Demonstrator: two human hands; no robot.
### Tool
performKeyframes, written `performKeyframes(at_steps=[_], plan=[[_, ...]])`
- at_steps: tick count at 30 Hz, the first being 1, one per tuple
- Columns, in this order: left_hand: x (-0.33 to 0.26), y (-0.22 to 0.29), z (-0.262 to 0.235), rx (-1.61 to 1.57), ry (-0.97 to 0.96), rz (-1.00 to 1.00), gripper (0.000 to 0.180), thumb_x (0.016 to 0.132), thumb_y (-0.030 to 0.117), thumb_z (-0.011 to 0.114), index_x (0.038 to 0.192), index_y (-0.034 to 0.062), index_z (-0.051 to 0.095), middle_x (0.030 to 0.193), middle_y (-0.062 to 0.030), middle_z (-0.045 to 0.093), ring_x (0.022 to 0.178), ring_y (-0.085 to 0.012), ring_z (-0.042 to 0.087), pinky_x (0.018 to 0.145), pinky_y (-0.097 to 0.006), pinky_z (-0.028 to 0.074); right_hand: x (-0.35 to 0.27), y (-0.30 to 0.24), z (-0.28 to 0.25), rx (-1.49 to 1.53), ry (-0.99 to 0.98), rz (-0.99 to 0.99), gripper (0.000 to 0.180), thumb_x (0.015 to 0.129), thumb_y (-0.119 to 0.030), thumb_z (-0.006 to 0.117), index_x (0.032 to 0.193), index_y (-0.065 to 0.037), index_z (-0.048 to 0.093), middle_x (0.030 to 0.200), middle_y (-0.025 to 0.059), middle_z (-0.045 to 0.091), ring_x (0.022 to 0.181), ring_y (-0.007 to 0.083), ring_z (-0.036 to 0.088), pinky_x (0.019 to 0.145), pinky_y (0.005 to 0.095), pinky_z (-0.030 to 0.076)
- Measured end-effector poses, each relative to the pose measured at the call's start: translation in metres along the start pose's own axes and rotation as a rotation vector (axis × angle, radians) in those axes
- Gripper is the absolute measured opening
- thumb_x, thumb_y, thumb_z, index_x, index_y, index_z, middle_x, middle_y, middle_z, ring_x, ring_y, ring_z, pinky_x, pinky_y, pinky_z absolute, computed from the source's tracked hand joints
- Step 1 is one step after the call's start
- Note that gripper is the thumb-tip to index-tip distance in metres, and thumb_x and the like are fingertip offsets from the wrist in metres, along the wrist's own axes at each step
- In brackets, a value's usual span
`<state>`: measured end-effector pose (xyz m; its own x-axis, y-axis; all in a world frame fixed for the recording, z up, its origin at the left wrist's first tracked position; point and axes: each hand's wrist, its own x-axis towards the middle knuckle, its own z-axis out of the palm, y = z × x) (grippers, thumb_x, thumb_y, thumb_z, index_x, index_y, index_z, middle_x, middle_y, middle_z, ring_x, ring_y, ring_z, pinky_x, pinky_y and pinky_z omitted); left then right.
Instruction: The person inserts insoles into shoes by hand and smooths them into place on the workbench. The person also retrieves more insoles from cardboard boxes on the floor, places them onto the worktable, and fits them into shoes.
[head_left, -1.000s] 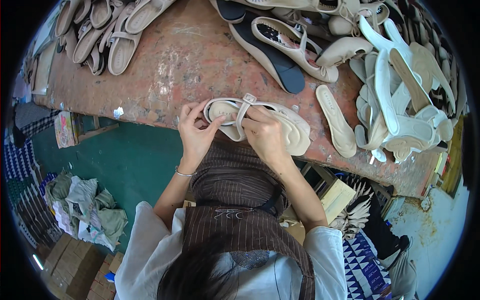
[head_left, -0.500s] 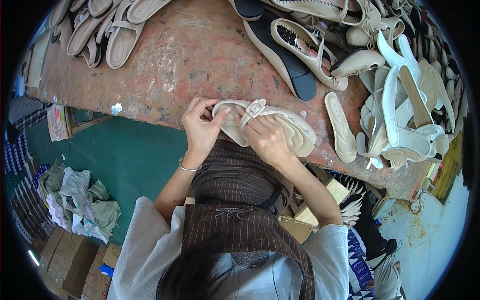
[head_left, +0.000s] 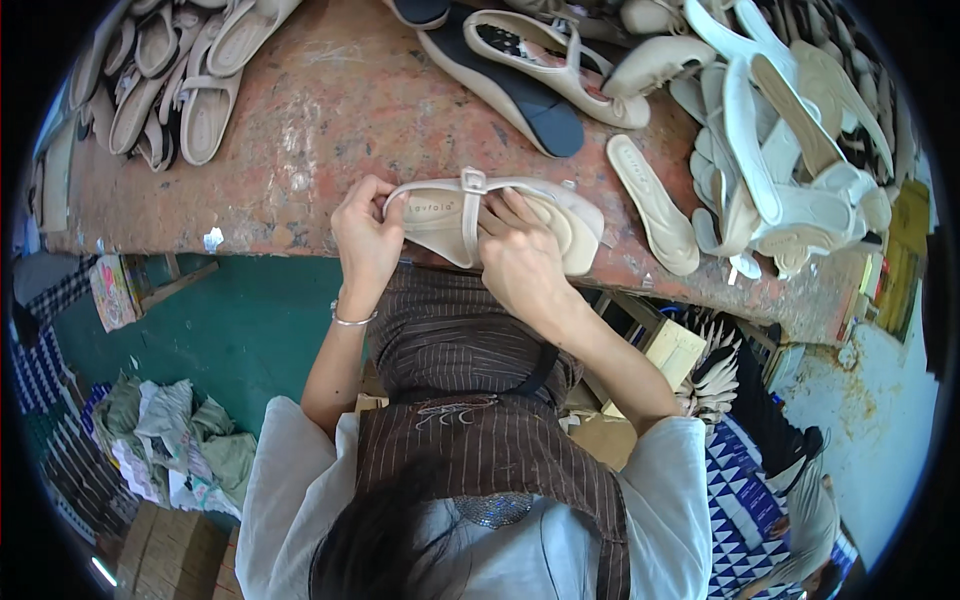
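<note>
A beige sandal (head_left: pixel 500 225) lies on its side at the near edge of the reddish worktable (head_left: pixel 340 130), straight ahead of the person, held between both hands. The left hand (head_left: pixel 367 240) grips the heel end, its fingers curled and clamped on the strap loop there, thumb on the insole. The right hand (head_left: pixel 520 262) lies over the middle of the sandal, fingers bent and pressed down on the insole just right of the buckled strap (head_left: pixel 470 215), which crosses the shoe upright between the two hands. Compared with half a second ago, the sandal sits slightly lower in view and its insole faces the camera more fully; the left hand has slid closer to the heel, and the strap now stands clear of the right fingers. The right fingertips are hidden under the knuckles, so how tightly they pinch cannot be told. The toe end pokes out beyond the right hand. A loose insole (head_left: pixel 655 205) lies just beside it, a dark sole (head_left: pixel 520 90) beyond, and piles of white sandals (head_left: pixel 780 150) are cut off at the rim.
</note>
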<state>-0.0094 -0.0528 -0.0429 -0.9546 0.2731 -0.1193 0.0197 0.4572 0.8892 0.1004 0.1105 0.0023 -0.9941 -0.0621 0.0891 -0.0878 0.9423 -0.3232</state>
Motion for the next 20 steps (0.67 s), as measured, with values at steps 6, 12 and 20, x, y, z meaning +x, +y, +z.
performKeyframes(at_steps=[6,12,20], plan=[[-0.073,0.031,0.017,0.225,-0.378,0.093,0.012,0.083,0.009,0.065,0.080,0.0025,0.055,0.068,-0.0188,0.063,0.065,-0.0376,0.065,0.057,-0.047,0.049,-0.025,0.038,-0.036,-0.257,0.465,0.606,0.060,0.081,-0.009,0.071,0.137,-0.002,0.053,0.137,0.0212,0.053,0.129,0.0404,0.048,0.108,0.0462,0.037],[-0.116,0.056,0.042,0.438,-0.315,0.678,0.023,0.080,0.022,0.075,0.072,0.0066,0.059,0.069,-0.0048,0.058,0.069,-0.0265,0.060,0.055,-0.038,0.046,-0.049,0.038,-0.060,0.515,0.443,0.771,0.043,0.073,-0.006,0.078,0.114,-0.003,0.065,0.104,0.0201,0.062,0.098,0.0353,0.063,0.088,0.0398,0.050],[-0.126,0.027,0.065,0.801,-0.725,0.730,0.064,0.085,0.022,0.057,0.142,-0.0031,0.044,0.146,-0.0206,0.043,0.145,-0.0381,0.026,0.117,-0.063,0.015,-0.091,-0.026,0.023,0.328,0.359,0.604,0.057,0.081,-0.005,0.065,0.136,0.000,0.048,0.146,0.0327,0.040,0.135,0.0507,0.040,0.111,0.0668,0.024]])
